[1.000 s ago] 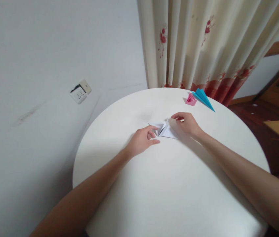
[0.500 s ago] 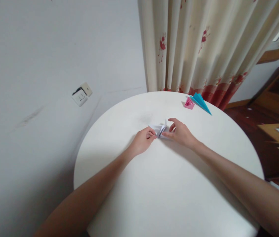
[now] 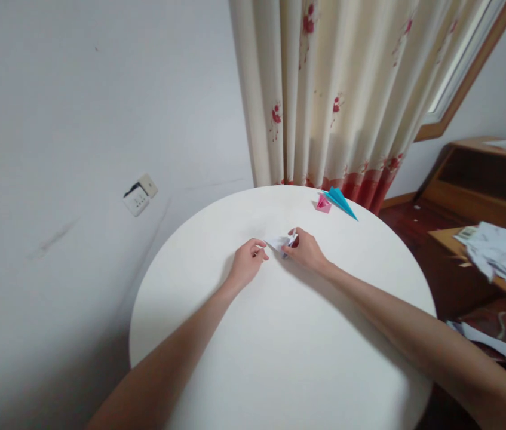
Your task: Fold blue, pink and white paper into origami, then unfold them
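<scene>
A small folded white paper [image 3: 279,242] lies on the round white table [image 3: 288,346], near the middle of its far half. My right hand [image 3: 306,252] pinches the paper's right side between thumb and fingers. My left hand [image 3: 246,264] rests on the table just left of the paper, fingers curled, its fingertips close to the paper's left tip; I cannot tell if they touch it. Part of the paper is hidden under my right fingers.
A pink folded paper [image 3: 323,204] and a blue paper plane [image 3: 340,202] lie at the table's far edge. A cream curtain with red flowers [image 3: 337,89] hangs behind. A wall socket [image 3: 140,194] is at left; wooden furniture with loose papers [image 3: 499,251] stands at right.
My right hand slid left over the white paper and folded it up smaller. My left hand let its grip loosen and sits just off the paper. The view tilted upward.
</scene>
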A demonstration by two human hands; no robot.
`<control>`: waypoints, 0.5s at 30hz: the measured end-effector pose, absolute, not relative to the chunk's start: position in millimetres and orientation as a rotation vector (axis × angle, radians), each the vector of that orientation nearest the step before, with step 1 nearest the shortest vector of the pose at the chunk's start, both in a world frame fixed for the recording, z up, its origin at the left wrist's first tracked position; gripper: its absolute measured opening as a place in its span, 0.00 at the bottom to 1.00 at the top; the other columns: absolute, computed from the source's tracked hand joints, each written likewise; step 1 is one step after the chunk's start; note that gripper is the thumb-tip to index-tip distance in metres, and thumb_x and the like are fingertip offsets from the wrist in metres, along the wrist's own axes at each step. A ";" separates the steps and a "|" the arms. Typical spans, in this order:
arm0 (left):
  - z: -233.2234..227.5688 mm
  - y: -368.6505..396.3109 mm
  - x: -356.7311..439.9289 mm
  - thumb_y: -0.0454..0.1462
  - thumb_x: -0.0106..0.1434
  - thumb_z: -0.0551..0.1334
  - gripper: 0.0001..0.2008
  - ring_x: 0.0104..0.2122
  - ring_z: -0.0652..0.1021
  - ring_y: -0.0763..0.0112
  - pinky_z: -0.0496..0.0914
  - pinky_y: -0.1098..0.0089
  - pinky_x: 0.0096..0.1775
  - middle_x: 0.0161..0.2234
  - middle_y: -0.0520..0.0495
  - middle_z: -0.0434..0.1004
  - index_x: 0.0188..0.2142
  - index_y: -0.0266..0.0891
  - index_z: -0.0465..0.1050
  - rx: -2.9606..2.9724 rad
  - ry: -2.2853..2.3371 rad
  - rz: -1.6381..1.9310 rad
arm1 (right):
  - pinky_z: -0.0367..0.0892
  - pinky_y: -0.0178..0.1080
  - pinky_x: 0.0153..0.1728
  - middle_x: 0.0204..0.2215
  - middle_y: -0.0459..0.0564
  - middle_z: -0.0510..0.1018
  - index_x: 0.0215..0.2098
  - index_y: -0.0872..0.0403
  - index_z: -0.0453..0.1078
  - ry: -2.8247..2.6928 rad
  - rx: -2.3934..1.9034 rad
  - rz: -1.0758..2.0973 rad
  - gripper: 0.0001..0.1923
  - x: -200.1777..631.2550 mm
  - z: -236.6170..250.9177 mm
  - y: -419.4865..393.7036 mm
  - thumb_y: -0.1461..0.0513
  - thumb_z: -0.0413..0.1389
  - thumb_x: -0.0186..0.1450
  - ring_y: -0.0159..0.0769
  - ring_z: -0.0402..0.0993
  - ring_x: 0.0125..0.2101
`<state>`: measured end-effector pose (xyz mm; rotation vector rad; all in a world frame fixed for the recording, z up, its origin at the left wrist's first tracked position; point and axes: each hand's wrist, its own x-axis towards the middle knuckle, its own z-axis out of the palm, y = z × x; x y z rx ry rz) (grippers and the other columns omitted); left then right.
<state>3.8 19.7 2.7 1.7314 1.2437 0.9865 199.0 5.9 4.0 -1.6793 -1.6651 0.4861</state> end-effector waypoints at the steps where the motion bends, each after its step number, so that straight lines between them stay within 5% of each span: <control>1: 3.3 19.9 3.4 0.36 0.56 0.56 0.10 0.24 0.74 0.71 0.61 0.74 0.25 0.26 0.49 0.78 0.39 0.39 0.71 1.731 1.252 1.002 | 0.63 0.32 0.29 0.28 0.46 0.77 0.47 0.56 0.68 -1.682 -1.685 0.485 0.19 201.1 6.2 10.0 0.60 0.61 0.58 0.32 0.73 0.27; 15: 1.2 28.2 -1.6 0.38 0.59 0.56 0.10 0.24 0.72 0.71 0.62 0.73 0.27 0.25 0.50 0.77 0.39 0.38 0.69 1.728 1.251 1.042 | 0.67 0.31 0.31 0.34 0.51 0.80 0.46 0.60 0.72 -1.973 -1.741 0.507 0.23 261.0 48.0 132.1 0.70 0.64 0.51 0.32 0.73 0.30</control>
